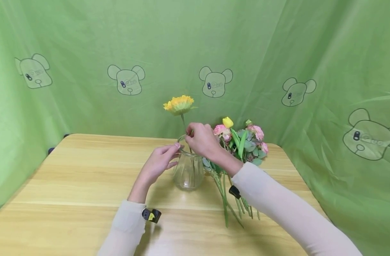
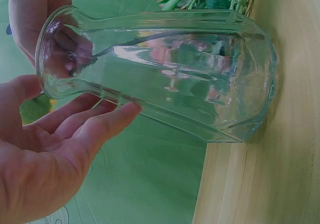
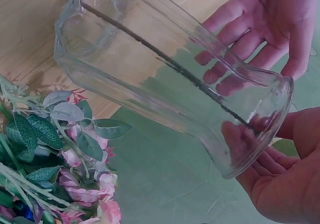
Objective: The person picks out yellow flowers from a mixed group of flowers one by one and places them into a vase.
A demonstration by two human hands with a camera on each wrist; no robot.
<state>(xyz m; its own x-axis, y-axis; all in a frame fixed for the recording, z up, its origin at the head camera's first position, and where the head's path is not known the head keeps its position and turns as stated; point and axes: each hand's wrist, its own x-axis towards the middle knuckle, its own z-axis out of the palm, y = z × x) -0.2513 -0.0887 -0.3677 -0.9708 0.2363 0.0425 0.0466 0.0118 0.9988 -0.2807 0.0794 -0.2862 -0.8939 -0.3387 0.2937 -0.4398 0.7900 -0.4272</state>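
A clear glass vase (image 1: 188, 174) stands upright on the table, its faceted sides flaring to a round rim. My left hand (image 1: 159, 160) touches its left side, thumb at the rim and fairly straight fingers along the outer neck. Over the mouth, my right hand (image 1: 202, 140) pinches the stem of a yellow flower (image 1: 179, 105). The bloom rises above that hand, and the dark stem (image 3: 175, 66) runs down inside the glass toward the bottom. The right fingertips, seen through the glass in the right wrist view, are at the mouth.
Right of the vase lies a bunch of pink flowers (image 1: 256, 132) with green leaves, long stems toward the front. A yellow tulip (image 1: 228, 122) is among them. The wooden table (image 1: 86, 177) meets a green curtain (image 1: 169, 46) with bear-head drawings behind and at both sides.
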